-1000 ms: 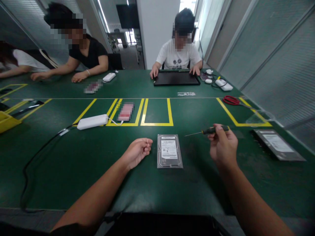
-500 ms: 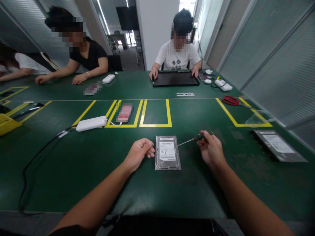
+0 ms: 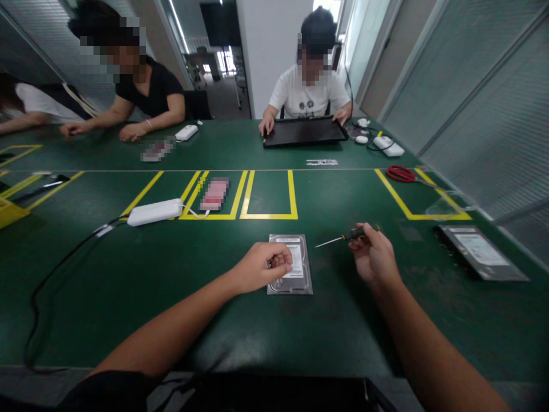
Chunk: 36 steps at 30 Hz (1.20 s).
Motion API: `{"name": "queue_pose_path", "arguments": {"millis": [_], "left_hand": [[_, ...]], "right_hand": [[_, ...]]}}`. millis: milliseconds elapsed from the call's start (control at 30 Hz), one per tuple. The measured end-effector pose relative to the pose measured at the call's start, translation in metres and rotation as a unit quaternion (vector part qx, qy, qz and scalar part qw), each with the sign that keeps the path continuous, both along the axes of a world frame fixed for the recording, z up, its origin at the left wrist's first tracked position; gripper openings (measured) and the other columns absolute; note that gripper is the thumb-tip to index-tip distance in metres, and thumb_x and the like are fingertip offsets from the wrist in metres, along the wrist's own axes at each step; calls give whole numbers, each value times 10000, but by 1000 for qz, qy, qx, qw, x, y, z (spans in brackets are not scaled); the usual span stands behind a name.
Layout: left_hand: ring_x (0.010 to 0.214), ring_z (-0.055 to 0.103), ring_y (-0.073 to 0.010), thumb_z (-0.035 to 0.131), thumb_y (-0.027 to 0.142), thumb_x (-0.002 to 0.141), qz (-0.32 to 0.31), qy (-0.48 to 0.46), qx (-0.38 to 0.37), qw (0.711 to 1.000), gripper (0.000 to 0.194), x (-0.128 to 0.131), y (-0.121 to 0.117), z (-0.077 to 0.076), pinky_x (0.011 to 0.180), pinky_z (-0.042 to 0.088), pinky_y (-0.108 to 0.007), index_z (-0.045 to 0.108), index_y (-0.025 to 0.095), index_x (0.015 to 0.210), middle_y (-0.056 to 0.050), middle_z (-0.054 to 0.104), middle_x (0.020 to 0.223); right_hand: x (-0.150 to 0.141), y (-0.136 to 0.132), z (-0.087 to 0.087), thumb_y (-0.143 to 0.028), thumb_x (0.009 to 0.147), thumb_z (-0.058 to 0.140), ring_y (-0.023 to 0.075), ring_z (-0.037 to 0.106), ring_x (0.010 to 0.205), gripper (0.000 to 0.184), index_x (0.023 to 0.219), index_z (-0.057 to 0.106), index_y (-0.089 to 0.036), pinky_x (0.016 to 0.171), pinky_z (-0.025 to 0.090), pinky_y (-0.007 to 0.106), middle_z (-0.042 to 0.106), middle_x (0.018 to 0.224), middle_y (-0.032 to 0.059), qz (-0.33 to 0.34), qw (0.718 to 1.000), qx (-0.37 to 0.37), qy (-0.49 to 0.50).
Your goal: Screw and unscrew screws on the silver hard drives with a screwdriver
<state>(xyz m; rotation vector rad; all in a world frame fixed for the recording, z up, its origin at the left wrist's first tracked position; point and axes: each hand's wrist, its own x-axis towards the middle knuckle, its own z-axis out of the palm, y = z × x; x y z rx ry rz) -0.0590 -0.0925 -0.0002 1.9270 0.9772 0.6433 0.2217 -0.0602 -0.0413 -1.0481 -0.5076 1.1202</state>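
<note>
A silver hard drive [image 3: 297, 281] with a white label lies flat on the green table in front of me. My left hand [image 3: 268, 266] is over its left part, fingers curled in, hiding some of the label; whatever is in the fingers, if anything, cannot be made out. To the right of the drive, my right hand [image 3: 371, 252] grips a screwdriver [image 3: 352, 234] by its dark handle with yellow bands. Its thin shaft points left, the tip a little apart from the drive's right edge.
Another hard drive [image 3: 480, 252] lies at the right, below red-handled scissors [image 3: 403, 174] and a clear plastic bag [image 3: 450, 204]. A white power strip [image 3: 155, 212] with a black cable is at the left, near a pixelated phone [image 3: 215, 193]. Across the table, a person holds a black panel [image 3: 305, 133].
My left hand has moved right, from beside the drive to over it. The screwdriver has drawn back rightward from the drive's edge. Across the table, the black panel is now tilted.
</note>
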Motion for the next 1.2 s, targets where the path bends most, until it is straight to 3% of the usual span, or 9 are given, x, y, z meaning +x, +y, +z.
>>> {"name": "queue_pose_path", "arguments": {"millis": [267,567,833,967,1200], "left_hand": [[632,584,-110,590,171,834,-44,42,22,998,98,19,14,-1,621,446,-215,675,136,869,-1,644,701],[916,593,-199,512,149,915,-117,150,183,965,148,40,24,-16,836,452,-301,656,159,943,-75,641,941],[779,587,-189,521,93,828,-139,175,225,948,184,50,33,-16,709,438,-291,632,148,964,-65,638,854],[679,558,-156,526,88,800,-144,200,219,944,227,52,38,-7,625,400,-264,591,158,1007,-25,601,758],[711,580,-157,520,93,801,-164,280,222,919,206,61,42,5,579,355,-256,556,194,976,-23,623,803]], "right_hand": [[2,0,3,-387,639,819,44,484,499,338,835,672,-154,451,433,170,590,655,-34,-9,1000,-1,1],[3,-1,5,-372,642,812,44,488,498,328,834,668,-148,458,445,174,580,650,-36,-15,1000,-8,8],[5,-1,5,-369,650,809,48,482,494,325,842,665,-149,462,451,177,581,633,-38,-11,1000,-6,14],[5,0,7,-342,652,802,46,476,481,298,819,660,-141,448,432,171,580,618,-37,-16,1000,-4,23],[15,1,12,-299,725,724,53,457,456,195,816,652,-143,444,414,179,544,558,-45,-21,999,5,48]]}}
